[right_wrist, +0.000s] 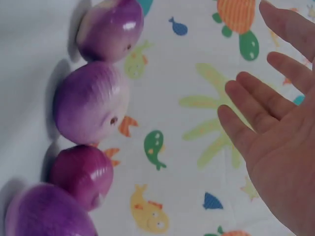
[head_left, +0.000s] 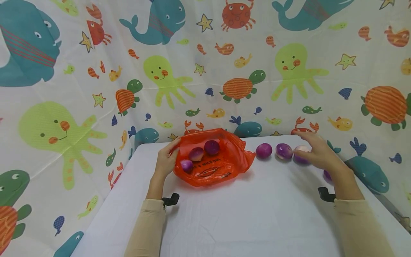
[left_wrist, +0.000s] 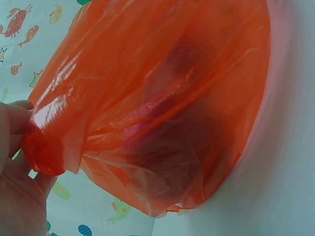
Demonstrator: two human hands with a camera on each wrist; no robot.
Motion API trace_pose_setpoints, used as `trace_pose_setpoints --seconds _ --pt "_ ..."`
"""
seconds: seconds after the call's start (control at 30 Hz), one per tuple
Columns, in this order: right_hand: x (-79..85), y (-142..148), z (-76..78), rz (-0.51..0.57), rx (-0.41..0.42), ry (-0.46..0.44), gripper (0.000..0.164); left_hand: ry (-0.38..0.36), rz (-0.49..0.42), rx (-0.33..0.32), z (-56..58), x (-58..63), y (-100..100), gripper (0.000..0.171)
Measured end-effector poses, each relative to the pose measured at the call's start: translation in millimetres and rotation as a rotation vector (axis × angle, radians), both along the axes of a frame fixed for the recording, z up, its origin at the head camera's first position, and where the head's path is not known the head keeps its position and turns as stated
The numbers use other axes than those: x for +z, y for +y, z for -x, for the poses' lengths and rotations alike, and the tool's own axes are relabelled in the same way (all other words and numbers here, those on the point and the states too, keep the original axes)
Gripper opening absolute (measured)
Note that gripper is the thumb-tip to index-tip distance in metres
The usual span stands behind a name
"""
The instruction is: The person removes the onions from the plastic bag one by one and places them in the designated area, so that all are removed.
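My left hand (head_left: 166, 159) grips the left rim of a red plastic bag (head_left: 236, 153). In the left wrist view, thumb and fingers pinch a bunched edge of the bag (left_wrist: 54, 128). The bag lies with its mouth spread, and three purple onions (head_left: 196, 154) show inside it. Several more purple onions stand in a row to the right of the bag, the nearest of them a reddish onion (head_left: 264, 151). Over the right end of this row hovers my right hand (head_left: 318, 150), fingers extended and apart, holding nothing. It partly covers a pale onion (head_left: 301, 157).
Everything stands on a white table (head_left: 244, 217), the bag and onions near its back edge. Behind rises a cloth (head_left: 205, 96) printed with sea animals. Another purple onion (head_left: 327, 176) shows partly behind the right wrist.
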State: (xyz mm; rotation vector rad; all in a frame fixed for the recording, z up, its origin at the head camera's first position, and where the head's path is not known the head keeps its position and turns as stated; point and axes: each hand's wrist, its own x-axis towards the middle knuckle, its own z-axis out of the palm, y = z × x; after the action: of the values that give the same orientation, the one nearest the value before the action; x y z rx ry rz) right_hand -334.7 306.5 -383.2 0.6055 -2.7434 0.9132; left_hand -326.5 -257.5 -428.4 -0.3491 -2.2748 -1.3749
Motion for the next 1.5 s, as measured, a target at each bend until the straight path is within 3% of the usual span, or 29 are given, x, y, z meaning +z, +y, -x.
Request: trace_pose_setpoints --seconds 0.57,1.03,1.27,1.5 --pt "-1.2 -58 2.4 0.031 0.062 0.085 0.082 0.012 0.013 0.005 2.0 -2.2 -2 0.044" --pt "0.5 -116 1.4 0.04 0.203 0.053 0.081 0.006 0.009 0.005 -0.4 -0.9 -1 0.046" --pt "2.5 -142 -0.5 0.091 0.294 0.104 0.078 -0.008 0.002 0.014 -2.7 0.1 0 0.047" --pt "3.7 -162 -4.5 0.107 0.326 0.097 0.073 -0.014 0.002 0.014 -2.7 0.1 -1 0.046"
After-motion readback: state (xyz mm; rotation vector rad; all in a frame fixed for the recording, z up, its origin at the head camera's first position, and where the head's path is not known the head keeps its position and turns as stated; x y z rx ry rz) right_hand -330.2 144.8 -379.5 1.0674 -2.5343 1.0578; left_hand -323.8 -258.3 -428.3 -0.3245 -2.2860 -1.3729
